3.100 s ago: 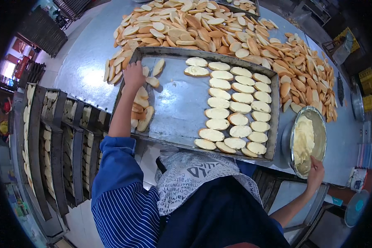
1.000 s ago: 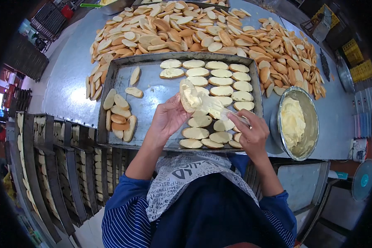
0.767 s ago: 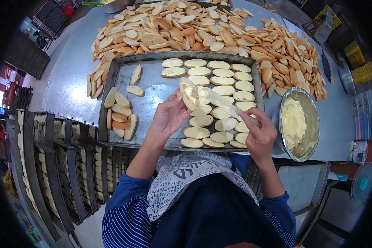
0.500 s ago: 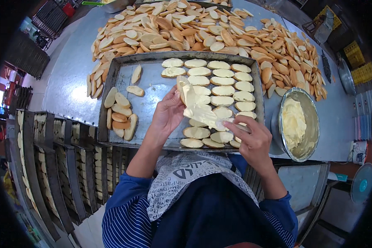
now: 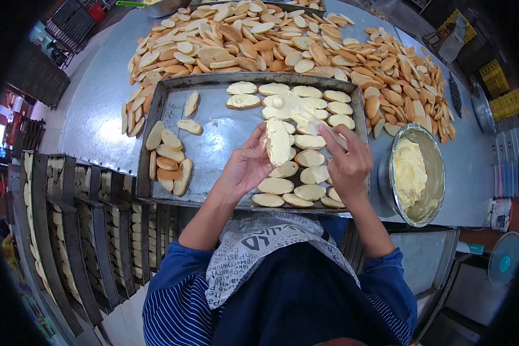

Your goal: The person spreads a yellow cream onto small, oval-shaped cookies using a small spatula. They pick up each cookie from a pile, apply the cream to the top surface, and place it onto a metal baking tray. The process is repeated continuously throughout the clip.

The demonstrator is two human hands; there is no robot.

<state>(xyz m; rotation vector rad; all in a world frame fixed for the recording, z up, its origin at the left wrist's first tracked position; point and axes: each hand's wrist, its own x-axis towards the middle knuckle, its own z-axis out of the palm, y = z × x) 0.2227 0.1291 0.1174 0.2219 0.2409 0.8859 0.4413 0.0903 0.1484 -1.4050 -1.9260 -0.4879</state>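
Note:
My left hand (image 5: 243, 166) is closed around the edge of an oval bread slice (image 5: 278, 145), whose upper face carries pale yellow cream. Closed on the handle of a cream-smeared spatula (image 5: 307, 114), my right hand (image 5: 350, 163) is just to the right of that slice. The spatula's blade tilts up and leftward, apart from the slice, over the far rows. Beneath both hands lies a metal tray (image 5: 213, 155). Rows of cream-topped slices (image 5: 275, 185) fill its right part; several plain slices (image 5: 170, 153) are at its left. Cream (image 5: 409, 172) sits in a metal bowl (image 5: 437, 193) right of the tray.
A large heap of plain bread slices (image 5: 259, 46) covers the table (image 5: 101, 109) beyond the tray. Trays stacked on edge (image 5: 89, 242) with slices stand at lower left. Another metal tray (image 5: 424, 256) is below the table's right edge. A green-handled utensil (image 5: 128, 4) rests at far left.
The spatula has swung away from the slice, moving farther off and rightward with my right hand. My left hand has shifted slightly right, and the slice now shows its coated face.

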